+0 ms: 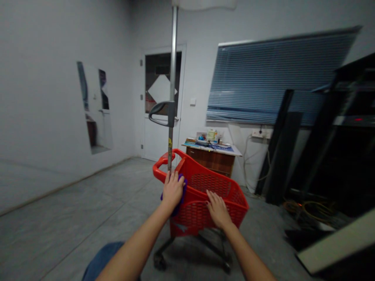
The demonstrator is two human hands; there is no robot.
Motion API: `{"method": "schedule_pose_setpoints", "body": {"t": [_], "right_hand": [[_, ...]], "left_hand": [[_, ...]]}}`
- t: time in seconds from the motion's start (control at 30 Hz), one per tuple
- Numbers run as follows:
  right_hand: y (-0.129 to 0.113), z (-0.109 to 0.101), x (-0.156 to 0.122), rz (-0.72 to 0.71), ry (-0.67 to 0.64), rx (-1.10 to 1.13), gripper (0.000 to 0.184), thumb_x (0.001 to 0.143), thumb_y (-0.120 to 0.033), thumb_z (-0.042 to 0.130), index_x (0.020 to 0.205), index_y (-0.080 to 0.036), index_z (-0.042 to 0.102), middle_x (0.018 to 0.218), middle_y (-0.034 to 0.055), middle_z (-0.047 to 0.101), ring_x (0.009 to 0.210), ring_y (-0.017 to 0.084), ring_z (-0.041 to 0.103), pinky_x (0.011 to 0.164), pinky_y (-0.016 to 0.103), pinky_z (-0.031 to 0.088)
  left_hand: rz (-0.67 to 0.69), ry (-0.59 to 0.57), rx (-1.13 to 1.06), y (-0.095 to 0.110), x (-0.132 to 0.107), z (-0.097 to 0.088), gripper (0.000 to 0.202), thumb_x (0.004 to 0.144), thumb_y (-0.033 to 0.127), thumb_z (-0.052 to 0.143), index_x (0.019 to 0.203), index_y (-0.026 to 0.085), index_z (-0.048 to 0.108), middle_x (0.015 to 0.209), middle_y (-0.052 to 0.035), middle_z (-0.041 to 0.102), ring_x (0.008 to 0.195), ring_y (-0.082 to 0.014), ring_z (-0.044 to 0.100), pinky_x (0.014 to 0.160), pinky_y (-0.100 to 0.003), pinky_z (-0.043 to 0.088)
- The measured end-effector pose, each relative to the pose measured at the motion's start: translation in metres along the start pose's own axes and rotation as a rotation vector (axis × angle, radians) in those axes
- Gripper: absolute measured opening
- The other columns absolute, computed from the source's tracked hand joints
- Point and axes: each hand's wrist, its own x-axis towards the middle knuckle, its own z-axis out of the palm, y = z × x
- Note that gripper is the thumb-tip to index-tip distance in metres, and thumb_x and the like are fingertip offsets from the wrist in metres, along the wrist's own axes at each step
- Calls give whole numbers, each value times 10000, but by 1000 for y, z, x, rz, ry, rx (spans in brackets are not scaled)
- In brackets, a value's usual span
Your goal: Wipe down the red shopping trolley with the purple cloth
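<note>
A red plastic shopping cart [202, 210] stands in front of me on dark legs with wheels. My left hand [173, 190] lies over a purple cloth [184, 195], pressing it against the cart's near side close to the handle [159, 170]. Most of the cloth is hidden beneath the palm. Farther right, my right hand [217, 208] rests on the basket's near side, its fingers stretched out toward the upper rim. A metal pole [173, 58] with a grey looped grip [160, 114] rises at the handle end of the cart.
A wooden desk [209, 160] bearing papers and bottles stands behind the cart. At right are dark panels [283, 156], a black rack and coiled yellow cables [318, 208]. A white door [159, 136] is at the back, and a mirror [95, 109] hangs on the left wall.
</note>
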Motion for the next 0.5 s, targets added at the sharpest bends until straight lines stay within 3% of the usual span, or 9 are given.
{"method": "schedule_pose_setpoints", "body": {"t": [0.1,0.23,0.33,0.4,0.5], "right_hand": [[-4,2,-1,24,0,-1,589,1003,-449,232,1531,-193,285,1565,47,344,1448,213,272,1205,423,138],[-14,4,-1,43,16,6,584,1005,-448,218,1523,-192,306,1553,47,366,1441,215,285,1203,428,147],[-12,2,-2,28,20,-2,581,1005,-457,222,1520,-204,316,1541,44,387,1433,205,301,1198,409,166],[-8,0,-3,18,20,-7,581,1004,-464,226,1521,-214,313,1535,42,397,1426,200,314,1195,401,178],[-5,-2,-1,18,14,-11,588,1002,-469,240,1531,-217,287,1540,48,387,1426,196,314,1194,402,181]], "left_hand": [[-34,32,-11,1,-9,7,350,974,269,414,1249,199,618,1423,-136,547,1392,-292,401,1186,-554,195],[45,-33,-75,50,-15,35,342,960,270,456,1253,217,624,1424,-124,548,1377,-293,426,1167,-523,273],[136,-106,-101,74,-11,43,330,960,314,472,1239,227,626,1364,-115,597,1323,-274,494,1153,-493,319],[206,-126,-83,67,-5,36,313,961,314,470,1213,229,635,1292,-106,644,1278,-258,539,1161,-482,310],[177,-81,4,31,-1,18,308,958,264,457,1199,202,639,1282,-124,646,1300,-262,518,1177,-481,274]]}}
